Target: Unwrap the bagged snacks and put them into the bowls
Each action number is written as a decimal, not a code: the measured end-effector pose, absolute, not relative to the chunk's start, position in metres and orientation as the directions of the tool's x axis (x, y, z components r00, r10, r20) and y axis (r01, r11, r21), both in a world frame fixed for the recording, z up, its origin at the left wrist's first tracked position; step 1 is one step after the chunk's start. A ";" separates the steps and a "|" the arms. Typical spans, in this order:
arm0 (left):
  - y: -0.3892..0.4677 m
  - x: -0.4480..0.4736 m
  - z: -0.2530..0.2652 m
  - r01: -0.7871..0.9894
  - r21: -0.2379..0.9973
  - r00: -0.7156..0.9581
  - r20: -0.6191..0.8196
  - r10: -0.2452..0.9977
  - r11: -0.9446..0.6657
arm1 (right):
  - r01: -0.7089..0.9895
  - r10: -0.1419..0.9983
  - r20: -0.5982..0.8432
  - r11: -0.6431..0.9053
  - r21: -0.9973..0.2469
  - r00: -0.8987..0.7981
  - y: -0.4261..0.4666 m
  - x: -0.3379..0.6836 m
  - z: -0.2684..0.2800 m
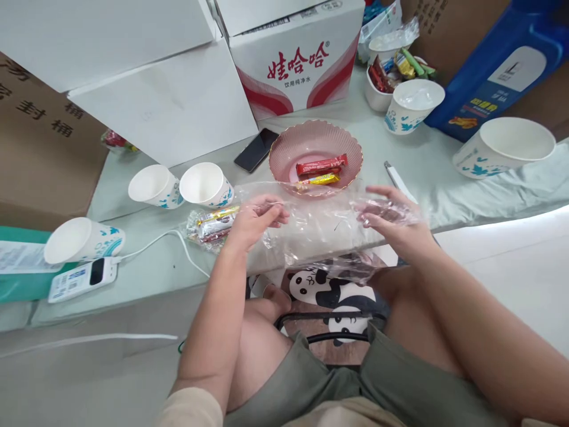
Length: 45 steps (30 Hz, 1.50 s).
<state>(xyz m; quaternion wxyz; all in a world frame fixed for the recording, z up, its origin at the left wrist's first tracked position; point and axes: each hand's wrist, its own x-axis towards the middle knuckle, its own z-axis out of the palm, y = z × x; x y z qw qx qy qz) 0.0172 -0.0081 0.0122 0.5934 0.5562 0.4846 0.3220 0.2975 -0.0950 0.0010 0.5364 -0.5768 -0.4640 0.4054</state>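
- Olive shorts [271, 388] nearest the camera; the worktop [146, 279] lies beyond the knees.
- Left end: one paper cup [82, 240] tipped toward the near side, a white power bank [84, 280] just beside it with its cable plugged in. Two more cups, farther and to the right, show nothing inside.
- Snack bundle [216, 226]: wrapped bars in clear wrapping, just left of the left hand, outside the bowl; contents apparently not yet taken out.
- Left hand [254, 224]: grip closed on the clear plastic [288, 238], thumb against finger.
- Clear plastic spans both hands, near side of the bowl, hanging past the worktop's near edge. Nothing seen in it; judged opened out, not yet put down.
- Pink bowl [283, 144], far side of the plastic: red bar [322, 163] and yellow bar [325, 179] already inside, much room left.
- Right hand [404, 222]: index finger and thumb apart, film across the fingers; cannot tell whether its grip pinches it.
- Far right: snack tub [377, 95], well filled.
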 end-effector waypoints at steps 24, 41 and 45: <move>0.006 0.001 0.023 -0.174 0.915 0.250 -0.318 0.915 0.365 | 0.086 0.965 0.119 0.102 -0.991 0.233 -0.092 0.327 -0.004; -0.004 -0.013 0.024 -0.046 0.967 0.652 -0.160 0.741 0.249 | 0.274 0.939 0.233 0.162 -0.948 0.253 -0.097 0.321 0.001; -0.012 -0.006 0.031 -0.033 0.963 0.810 -0.132 0.571 0.269 | -0.031 0.962 0.100 0.095 -0.995 -0.253 -0.089 0.280 0.010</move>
